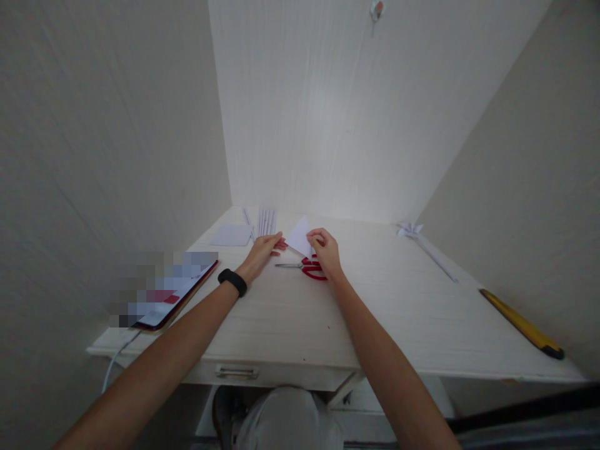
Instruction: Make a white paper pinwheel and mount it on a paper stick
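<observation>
A white piece of paper (pixel 299 237), folded to a roughly triangular shape, is held up just above the desk. My right hand (pixel 327 249) pinches its right side between thumb and fingers. At the paper's left corner is my left hand (pixel 268 250), its fingers stretched out and somewhat apart; whether the fingertips touch the paper is hard to make out. Under and beside my right hand lie red-handled scissors (pixel 315 270), blades pointing left. Part of their handle is hidden by that hand. A black band circles my left wrist.
Thin white paper rolls (pixel 267 220) and a flat white sheet (pixel 232 235) lie at the back left. A blurred-out tablet-like device (pixel 187 290) with a cable sits left. A paper pinwheel on a stick (pixel 434 256) and a yellow cutter-like tool (pixel 518 322) lie right. Walls enclose the desk (pixel 281 325).
</observation>
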A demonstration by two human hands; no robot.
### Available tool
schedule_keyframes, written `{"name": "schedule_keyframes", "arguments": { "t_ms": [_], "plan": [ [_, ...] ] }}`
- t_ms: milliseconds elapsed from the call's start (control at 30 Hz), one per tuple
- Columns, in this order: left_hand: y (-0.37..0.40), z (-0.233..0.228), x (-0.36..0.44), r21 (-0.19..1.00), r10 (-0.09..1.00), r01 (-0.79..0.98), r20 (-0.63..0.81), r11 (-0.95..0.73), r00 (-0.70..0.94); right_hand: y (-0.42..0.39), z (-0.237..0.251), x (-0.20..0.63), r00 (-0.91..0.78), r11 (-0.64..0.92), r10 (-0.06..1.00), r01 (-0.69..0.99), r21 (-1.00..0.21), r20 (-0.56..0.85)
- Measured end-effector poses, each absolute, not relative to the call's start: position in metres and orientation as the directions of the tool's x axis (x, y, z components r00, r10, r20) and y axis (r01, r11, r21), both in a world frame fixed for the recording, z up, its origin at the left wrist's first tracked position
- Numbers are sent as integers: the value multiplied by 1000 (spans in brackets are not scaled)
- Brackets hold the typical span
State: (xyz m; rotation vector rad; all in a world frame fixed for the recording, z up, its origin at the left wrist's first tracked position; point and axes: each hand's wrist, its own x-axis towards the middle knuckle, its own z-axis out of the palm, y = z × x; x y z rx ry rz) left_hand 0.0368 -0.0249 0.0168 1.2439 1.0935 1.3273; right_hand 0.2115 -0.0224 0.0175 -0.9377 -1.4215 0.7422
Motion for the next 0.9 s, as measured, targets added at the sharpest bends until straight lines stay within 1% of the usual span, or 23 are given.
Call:
{"name": "schedule_keyframes", "arguments": {
  "t_ms": [200, 400, 500, 667, 900],
  "plan": [
    [-20, 13, 34, 986, 987, -37, 162, -162, 18, -19, 15, 212, 58, 489, 864, 149, -860, 501],
    [-19, 12, 34, 980, 981, 61, 185, -188, 51, -24, 18, 212, 61, 452, 883, 164, -877, 466],
    [-19, 12, 34, 974, 978, 91, 203, -206, 36, -24, 17, 211, 63, 436, 892, 148, -888, 448],
    [-18, 12, 32, 965, 968, 88, 251, -249, -17, -15, 10, 211, 76, 453, 884, 98, -886, 461],
    [-21, 16, 33, 966, 965, 52, 255, -252, -62, -8, 3, 211, 67, 410, 906, 113, -905, 419]
  ]
}}
